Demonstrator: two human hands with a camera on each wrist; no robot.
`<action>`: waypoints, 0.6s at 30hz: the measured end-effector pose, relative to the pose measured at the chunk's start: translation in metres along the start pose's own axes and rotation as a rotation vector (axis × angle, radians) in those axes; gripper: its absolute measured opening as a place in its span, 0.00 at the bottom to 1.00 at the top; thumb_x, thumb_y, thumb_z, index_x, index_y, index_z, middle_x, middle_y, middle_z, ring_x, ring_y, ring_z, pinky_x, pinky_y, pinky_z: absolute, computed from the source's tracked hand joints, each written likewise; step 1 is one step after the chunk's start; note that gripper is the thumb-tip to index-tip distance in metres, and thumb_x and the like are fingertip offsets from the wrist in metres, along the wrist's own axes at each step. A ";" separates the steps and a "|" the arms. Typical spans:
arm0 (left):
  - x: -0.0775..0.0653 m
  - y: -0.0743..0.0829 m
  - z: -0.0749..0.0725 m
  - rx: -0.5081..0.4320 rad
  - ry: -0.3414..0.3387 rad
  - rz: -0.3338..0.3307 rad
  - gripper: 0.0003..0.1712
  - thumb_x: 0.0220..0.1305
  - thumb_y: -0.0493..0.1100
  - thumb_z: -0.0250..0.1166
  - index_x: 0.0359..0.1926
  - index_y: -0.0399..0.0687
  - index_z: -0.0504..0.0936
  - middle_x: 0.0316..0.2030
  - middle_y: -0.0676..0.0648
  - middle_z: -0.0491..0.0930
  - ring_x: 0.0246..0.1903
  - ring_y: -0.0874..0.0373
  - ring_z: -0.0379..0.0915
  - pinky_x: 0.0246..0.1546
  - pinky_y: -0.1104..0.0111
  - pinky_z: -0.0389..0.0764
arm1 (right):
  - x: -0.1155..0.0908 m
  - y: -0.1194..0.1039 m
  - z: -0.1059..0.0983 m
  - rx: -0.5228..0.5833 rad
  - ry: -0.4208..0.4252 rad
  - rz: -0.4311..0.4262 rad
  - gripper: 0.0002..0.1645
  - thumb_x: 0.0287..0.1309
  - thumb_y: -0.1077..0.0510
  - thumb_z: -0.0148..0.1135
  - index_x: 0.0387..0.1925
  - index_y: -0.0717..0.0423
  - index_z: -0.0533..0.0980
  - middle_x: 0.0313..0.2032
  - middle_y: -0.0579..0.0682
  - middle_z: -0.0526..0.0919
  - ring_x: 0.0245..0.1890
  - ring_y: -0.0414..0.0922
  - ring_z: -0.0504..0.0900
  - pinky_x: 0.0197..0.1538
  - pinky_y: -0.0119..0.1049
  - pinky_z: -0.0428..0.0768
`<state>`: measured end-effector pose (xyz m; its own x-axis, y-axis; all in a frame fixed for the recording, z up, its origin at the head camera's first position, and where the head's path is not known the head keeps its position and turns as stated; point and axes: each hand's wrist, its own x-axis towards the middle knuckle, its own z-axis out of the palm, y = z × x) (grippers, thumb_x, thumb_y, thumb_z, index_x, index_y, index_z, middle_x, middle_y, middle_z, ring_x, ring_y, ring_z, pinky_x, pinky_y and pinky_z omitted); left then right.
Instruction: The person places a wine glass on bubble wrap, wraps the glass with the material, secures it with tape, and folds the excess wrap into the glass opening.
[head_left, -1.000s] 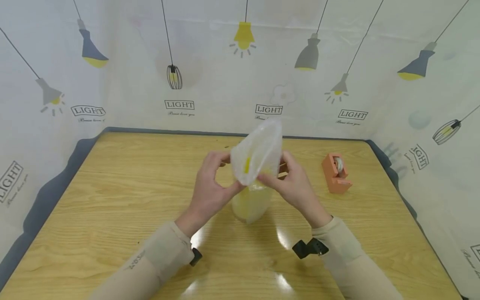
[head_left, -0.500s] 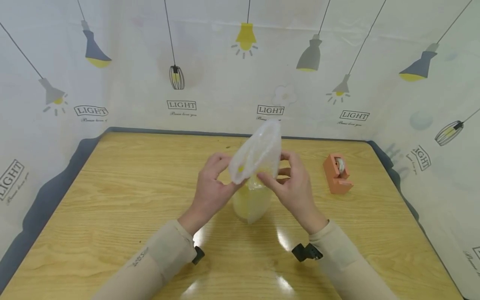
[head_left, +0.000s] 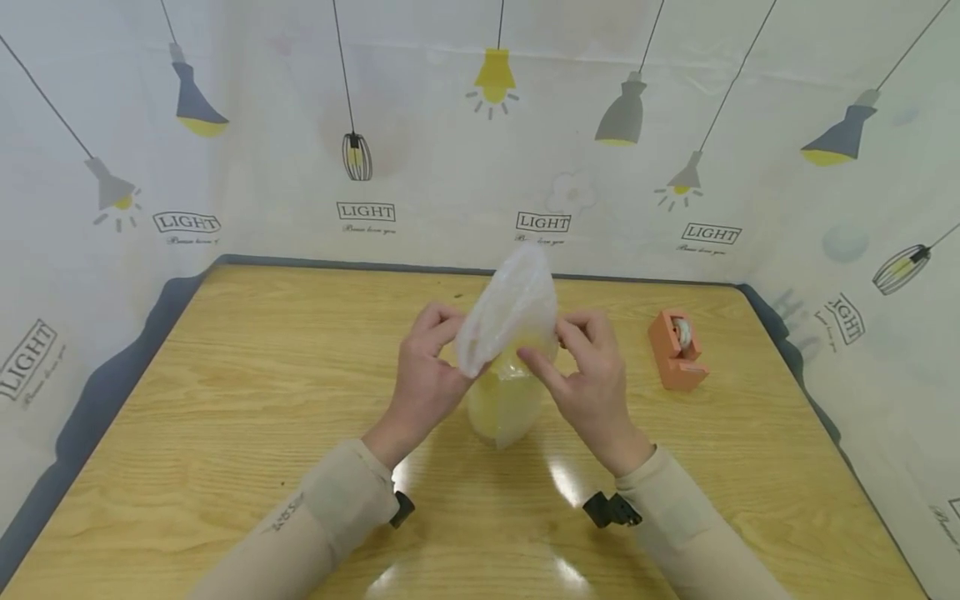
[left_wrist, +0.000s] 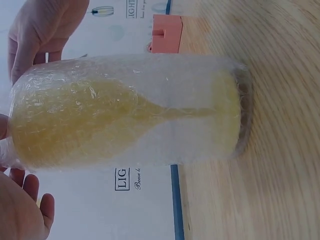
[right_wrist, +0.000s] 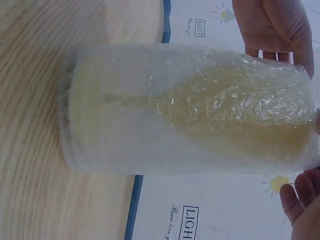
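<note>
A yellow wine glass (left_wrist: 100, 112) stands upright on the table, showing through the clear bubble wrap (head_left: 517, 300) rolled round it like a sleeve. The wrap rises past the bowl and flares loosely at the top. At its left edge my left hand (head_left: 427, 367) pinches the wrap between thumb and fingers. My right hand (head_left: 596, 379) grips the opposite edge, thumb in front and index finger at the side. In the left wrist view the glass's stem and foot are visible inside the wrap. Some fingertips are hidden behind the plastic.
An orange tape dispenser (head_left: 675, 350) with a roll of tape sits on the wooden table (head_left: 262, 367), to the right of the wrapped glass. Behind the table's far edge hangs a cloth (head_left: 435, 167) printed with lamps.
The wrap's loose top has leaned left and its mouth has narrowed. My right fingers have shifted slightly along the right edge. The glass has stayed in place.
</note>
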<state>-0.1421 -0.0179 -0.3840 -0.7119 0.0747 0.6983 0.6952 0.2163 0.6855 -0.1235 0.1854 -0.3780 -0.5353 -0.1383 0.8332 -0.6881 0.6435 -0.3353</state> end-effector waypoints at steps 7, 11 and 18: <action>0.000 0.000 0.004 -0.023 0.028 0.008 0.06 0.49 0.31 0.75 0.31 0.38 0.87 0.34 0.42 0.77 0.39 0.49 0.73 0.42 0.67 0.74 | 0.003 0.000 -0.003 0.013 -0.033 -0.110 0.28 0.70 0.42 0.63 0.42 0.66 0.86 0.36 0.58 0.79 0.35 0.52 0.76 0.34 0.42 0.77; 0.000 0.001 0.005 -0.020 0.032 0.007 0.06 0.48 0.30 0.75 0.29 0.38 0.86 0.33 0.42 0.77 0.40 0.47 0.73 0.43 0.65 0.74 | 0.006 0.002 -0.005 0.038 -0.070 -0.175 0.26 0.75 0.46 0.59 0.40 0.66 0.86 0.37 0.59 0.80 0.35 0.53 0.76 0.34 0.44 0.76; 0.000 0.002 0.006 -0.002 0.045 0.027 0.06 0.48 0.30 0.75 0.29 0.37 0.87 0.31 0.42 0.79 0.39 0.44 0.73 0.42 0.63 0.74 | 0.011 0.011 -0.019 0.190 -0.223 -0.191 0.25 0.80 0.56 0.47 0.40 0.70 0.85 0.38 0.60 0.77 0.36 0.51 0.71 0.38 0.40 0.71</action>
<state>-0.1415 -0.0120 -0.3839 -0.6877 0.0363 0.7251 0.7142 0.2133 0.6667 -0.1278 0.2050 -0.3643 -0.4676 -0.4170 0.7794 -0.8538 0.4414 -0.2761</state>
